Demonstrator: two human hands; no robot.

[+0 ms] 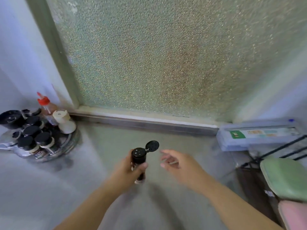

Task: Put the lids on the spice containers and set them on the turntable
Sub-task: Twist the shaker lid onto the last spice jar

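**Ana:** Spice shaker (139, 161) front and centre, held upright in the left hand (131, 168) above the grey counter (41, 188). Fingers wrapped round the body, thumb pressed across the front just under the black cap.

**Ben:** And that cap's flip lid (152, 146) stands open, hinged back to the right, shaker holes showing on top.

**Ana:** Right hand (178, 163) hovers just beside the shaker, not touching it. Fingers loosely spread, pointing left toward the lid, holding nothing. It's a bit blurred.

**Ben:** Both forearms reach in from the bottom edge, left one angled up from the lower left, right one from the lower right.

**Ana:** Over in the left corner, the turntable (69, 143) carries a cluster of black-capped spice jars (43, 139), a red-capped bottle (47, 107) and a white-capped bottle (64, 121).

**Ben:** Well apart from the shaker in hand. Frosted window (157, 55) behind, a clear plastic box (255, 135) by the sill at right.
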